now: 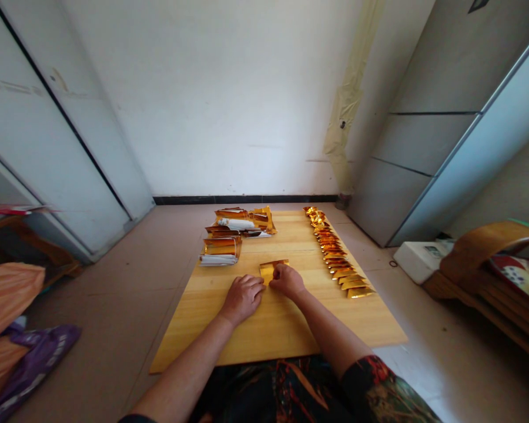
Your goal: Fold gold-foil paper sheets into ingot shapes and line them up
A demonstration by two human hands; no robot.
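One left hand (243, 298) and one right hand (288, 281) touch one gold sheet (267, 273).

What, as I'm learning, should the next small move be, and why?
Perhaps crease the shiny rectangular gold foil sheet: the bare left hand and bare right hand are at it, and the narrow gold foil pieces lined up at right look folded.

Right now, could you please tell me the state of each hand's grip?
Left hand: fingers bent by the lower left of the gold foil sheet; grip cannot be told.
Right hand: closed, seemingly pinching the gold foil sheet's right side.
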